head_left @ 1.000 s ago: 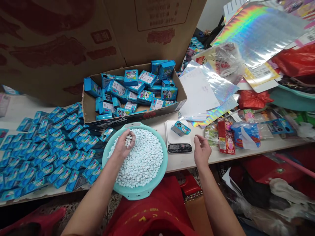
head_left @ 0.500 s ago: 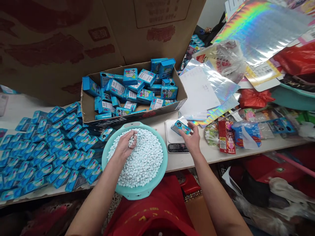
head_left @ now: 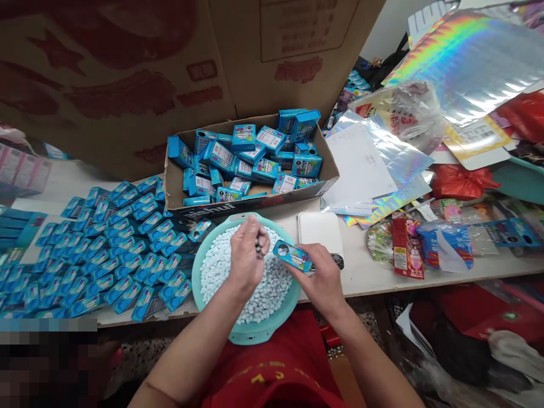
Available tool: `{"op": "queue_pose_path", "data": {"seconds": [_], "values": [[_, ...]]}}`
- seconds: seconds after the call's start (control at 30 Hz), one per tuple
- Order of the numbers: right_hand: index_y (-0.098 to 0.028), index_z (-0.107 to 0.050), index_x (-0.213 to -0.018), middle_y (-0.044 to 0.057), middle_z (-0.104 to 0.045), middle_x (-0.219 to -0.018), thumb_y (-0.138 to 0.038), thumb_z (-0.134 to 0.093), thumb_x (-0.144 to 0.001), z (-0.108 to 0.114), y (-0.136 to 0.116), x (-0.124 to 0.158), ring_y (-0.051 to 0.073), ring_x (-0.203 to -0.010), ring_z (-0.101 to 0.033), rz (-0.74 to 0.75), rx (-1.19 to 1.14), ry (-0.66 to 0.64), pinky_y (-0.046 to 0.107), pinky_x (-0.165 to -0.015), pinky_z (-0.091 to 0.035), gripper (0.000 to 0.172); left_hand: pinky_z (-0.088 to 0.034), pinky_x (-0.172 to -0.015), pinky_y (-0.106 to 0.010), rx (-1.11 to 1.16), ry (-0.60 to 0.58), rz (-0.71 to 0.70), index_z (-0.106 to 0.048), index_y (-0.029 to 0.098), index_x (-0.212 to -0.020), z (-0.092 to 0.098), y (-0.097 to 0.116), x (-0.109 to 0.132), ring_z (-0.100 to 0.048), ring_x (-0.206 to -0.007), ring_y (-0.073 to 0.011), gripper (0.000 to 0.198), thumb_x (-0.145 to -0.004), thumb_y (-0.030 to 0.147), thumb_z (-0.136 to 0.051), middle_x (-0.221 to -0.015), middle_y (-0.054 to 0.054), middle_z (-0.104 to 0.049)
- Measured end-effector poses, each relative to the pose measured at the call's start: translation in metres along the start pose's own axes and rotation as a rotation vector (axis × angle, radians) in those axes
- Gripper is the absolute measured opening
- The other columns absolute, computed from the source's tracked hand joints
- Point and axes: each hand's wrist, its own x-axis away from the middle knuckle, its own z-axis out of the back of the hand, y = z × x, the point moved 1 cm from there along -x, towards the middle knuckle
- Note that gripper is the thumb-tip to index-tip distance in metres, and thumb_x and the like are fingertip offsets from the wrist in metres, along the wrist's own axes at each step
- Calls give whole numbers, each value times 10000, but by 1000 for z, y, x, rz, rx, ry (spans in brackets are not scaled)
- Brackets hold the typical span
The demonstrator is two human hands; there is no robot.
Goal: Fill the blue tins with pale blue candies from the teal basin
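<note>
Box (head_left: 293, 258) tilted above right part of basin (head_left: 250, 338), pinched between thumb and fingers of right hand (head_left: 321, 277), 1 end toward left hand (head_left: 249, 252). Left hand curled nearly closed around few small candies (head_left: 221, 266), above more heaped in basin. Scale (head_left: 319, 232) just right of basin. Carton (head_left: 204, 212) beyond basin.

You are in what looks like a small, cluttered packing workroom. On your white worktop (head_left: 365, 277), a round turquoise plastic basin (head_left: 250, 338) holds heaped small pale candy-like pieces (head_left: 272, 292); left of the basin are rows of small blue printed packs (head_left: 171, 268), behind it a shallow brown cardboard box (head_left: 255, 203) of blue cartons (head_left: 243, 136), right of it a flat white scale (head_left: 319, 231).
</note>
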Motion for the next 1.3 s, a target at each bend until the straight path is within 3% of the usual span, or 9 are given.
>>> {"op": "queue_pose_path", "data": {"seconds": [0.2, 0.43, 0.77, 0.93, 1.03, 1.1, 1.17, 1.23, 1.3], "values": [[-208, -591, -1018, 74, -642, -910, -340, -666, -825, -17, -15, 2, 249, -848, -586, 34, 31, -41, 370, -722, -483, 246, -405, -531, -219, -147, 6, -167, -518, 171, -582, -1, -12, 6, -488, -550, -98, 433, -760, 535, -673, -570, 9, -481], [-198, -586, -1041, 72, -639, -916, -312, -703, -796, -22, -14, 3, 253, -853, -589, 9, 5, -53, 361, -717, -483, 294, -246, -382, -179, -149, 33, -109, -495, 163, -594, 7, -11, 3, -358, -426, -57, 475, -738, 577, -676, -509, 37, -418], [-204, -597, -1012, 69, -648, -914, -282, -733, -767, -24, -13, -3, 252, -858, -600, -10, -41, -100, 360, -718, -492, 291, -268, -380, -154, -119, 33, -117, -498, 154, -603, 3, -9, -4, -376, -422, -50, 474, -734, 568, -686, -512, 40, -416], [-223, -612, -1004, 46, -651, -920, -370, -712, -784, -14, -2, -2, 218, -854, -623, -125, -194, -56, 335, -740, -504, 282, -228, -382, -165, -147, 99, -82, -476, 162, -617, 27, -4, -14, -342, -409, -51, 504, -715, 618, -667, -501, 52, -384], [-227, -626, -992, 35, -649, -906, -411, -709, -775, 0, 15, -3, 201, -824, -622, -215, -214, 51, 322, -731, -505, 297, -194, -385, -187, -342, 149, 9, -460, 174, -618, 60, -10, -19, -311, -407, -64, 510, -724, 649, -614, -497, 56, -360], [-225, -635, -984, 33, -645, -899, -444, -715, -752, 8, 34, -5, 201, -820, -617, -264, -185, 154, 322, -729, -506, 329, -257, -422, -210, -617, 99, 18, -470, 182, -608, 81, -14, -18, -350, -444, -90, 470, -777, 613, -552, -507, 38, -391], [-217, -642, -973, 29, -634, -877, -478, -717, -728, 13, 57, -8, 203, -807, -610, -316, -149, 245, 333, -734, -502, 365, -392, -554, -257, -970, -70, -55, -520, 187, -606, 96, -17, -15, -472, -567, -139, 404, -819, 530, -518, -577, -3, -508], [-208, -645, -959, 28, -625, -862, -512, -718, -698, 12, 82, -12, 209, -798, -602, -366, -121, 308, 355, -753, -496, 407, -447, -771, -328, -1230, -229, -191, -590, 199, -659, 102, -15, -15, -568, -780, -194, 313, -842, 440, -510, -745, -37, -634], [-198, -647, -941, 39, -628, -871, -543, -715, -663, 8, 105, -15, 227, -819, -598, -415, -108, 338, 384, -781, -489, 448, -433, -883, -355, -1320, -249, -349, -631, 209, -768, 100, -2, -24, -585, -907, -211, 247, -865, 387, -490, -889, -46, -674]]}}
